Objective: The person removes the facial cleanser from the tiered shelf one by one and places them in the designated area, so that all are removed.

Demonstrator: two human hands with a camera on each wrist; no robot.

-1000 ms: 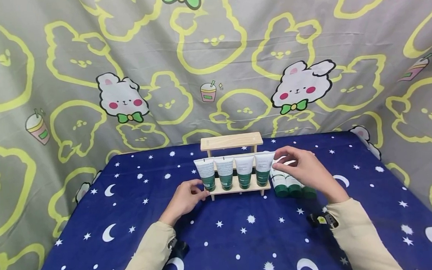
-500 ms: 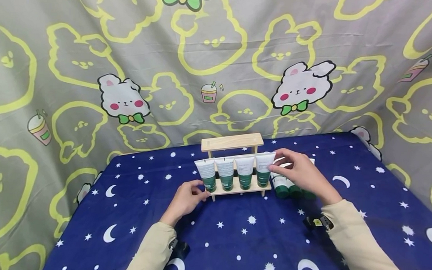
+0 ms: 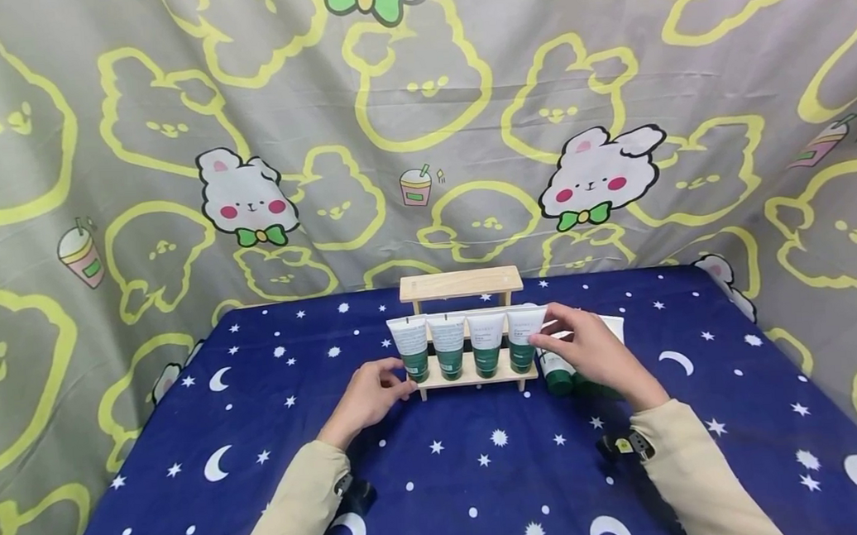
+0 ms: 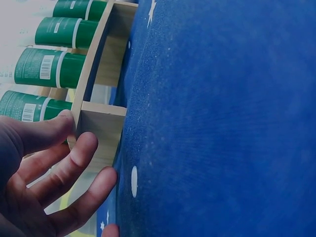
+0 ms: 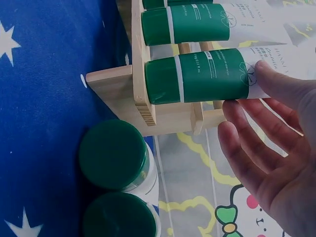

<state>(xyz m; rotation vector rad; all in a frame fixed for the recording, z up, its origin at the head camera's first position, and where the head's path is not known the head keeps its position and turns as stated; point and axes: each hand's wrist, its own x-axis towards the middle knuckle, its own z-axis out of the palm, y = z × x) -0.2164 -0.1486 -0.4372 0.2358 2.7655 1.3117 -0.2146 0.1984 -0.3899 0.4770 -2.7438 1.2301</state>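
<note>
one side steadies, the other settles

in the head view, a wooden rack stands toward the far side of the blue tablecloth, with four tubes upright, caps down, along its lower, near shelf. the right hand has thumb and fingers closed on the right-end tube; the left hand is at the shelf's left end. the step in hand looks like settling that tube in line. a light touch suits it: the flat tops sit just beside one another, so a sideways nudge could run down the row.

in the left wrist view, thumb and index finger make a small pinch on the shelf's end, the other fingers loosely bent and apart. that should stop the rack sliding; best keep the thumb off the left-end tube.

in the right wrist view, the thumb presses the tube's white part, fingertips behind. its cap seems flat on the shelf, near the right end. ease thumb and fingers apart together so it does not tip, and stay clear of the spare tubes lying just to the right.
</note>
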